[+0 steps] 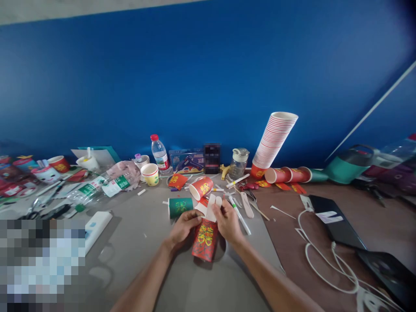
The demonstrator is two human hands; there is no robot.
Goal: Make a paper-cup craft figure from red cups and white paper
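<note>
A red paper cup [204, 243] with gold and dark patterning lies low in front of me, between my forearms. At its upper left edge, my left hand [186, 225] has its fingers closed, seemingly on the cup's rim; the exact contact is hard to see. My right hand [228, 220] pinches a piece of white paper [212, 210] just above the cup. Just beyond my left hand, a green paper cup [180, 208] with gold lettering lies on its side. Behind the paper, another red paper cup [201, 188] is tipped over.
A tall leaning stack of paper cups [274, 138] stands at the back right, beside toppled red cups [286, 175]. A water bottle [160, 155] and a glass jar [238, 164] stand along the wall. Markers [239, 216] lie right of my hands. White cables [308, 255] and a black device [336, 221] lie far right.
</note>
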